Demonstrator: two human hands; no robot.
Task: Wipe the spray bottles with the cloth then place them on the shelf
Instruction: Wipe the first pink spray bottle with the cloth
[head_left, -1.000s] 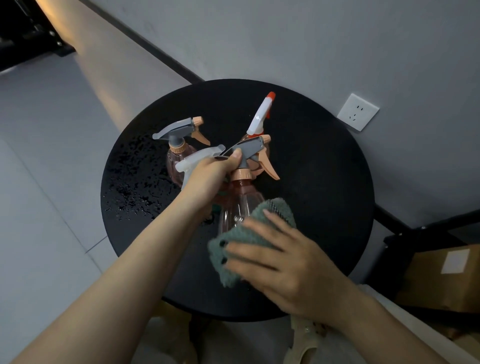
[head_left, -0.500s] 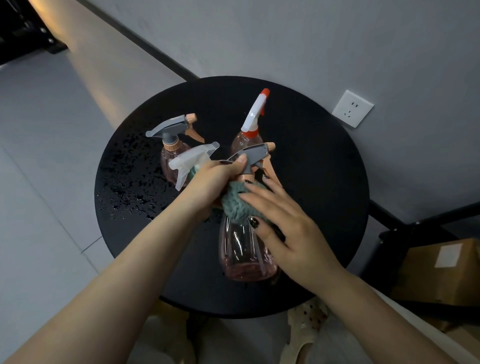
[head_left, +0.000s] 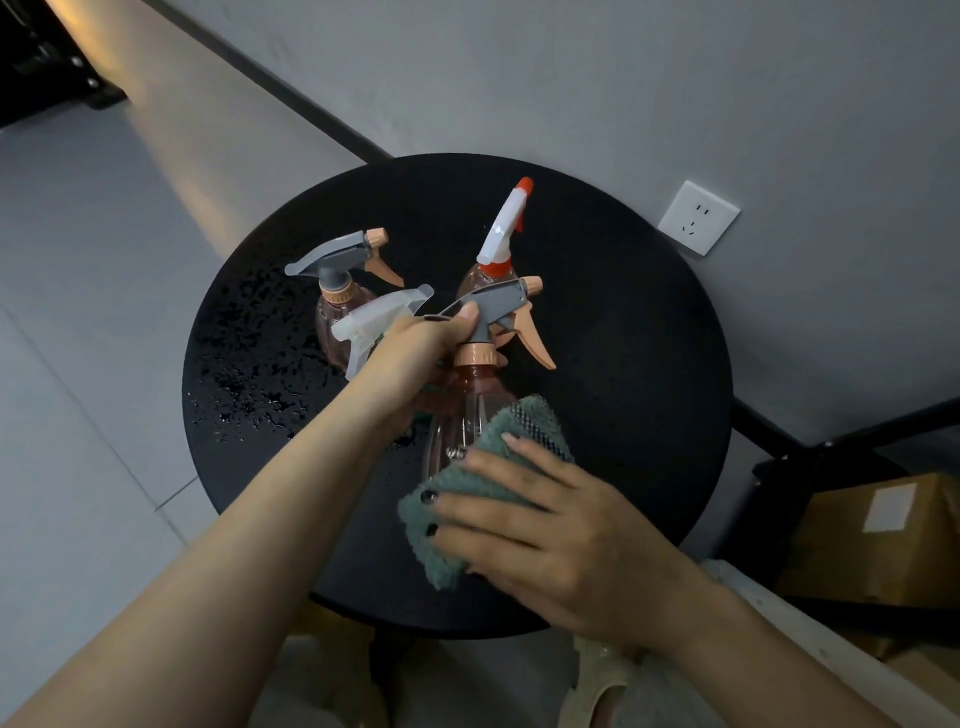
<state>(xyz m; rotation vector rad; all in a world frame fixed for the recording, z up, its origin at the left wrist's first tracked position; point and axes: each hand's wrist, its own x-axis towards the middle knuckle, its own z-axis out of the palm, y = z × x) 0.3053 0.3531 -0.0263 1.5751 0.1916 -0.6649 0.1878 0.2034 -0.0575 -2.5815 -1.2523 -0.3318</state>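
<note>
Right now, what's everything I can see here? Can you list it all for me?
Held spray bottle: one, pink body, grey and peach head, above the table near the front.
Other spray bottles: three, standing on the table behind it; grey and peach head, clear white head, white and red head.
Cloth: one, grey-green, pressed against the held bottle's lower body.
Table: one, round, black, water drops on its left part.
Wall socket: one, white, on the grey wall.
Cardboard box: one, brown with a white label, lower right.
Left hand: grips the held bottle's neck.
Right hand: holds the cloth on the bottle.
</note>
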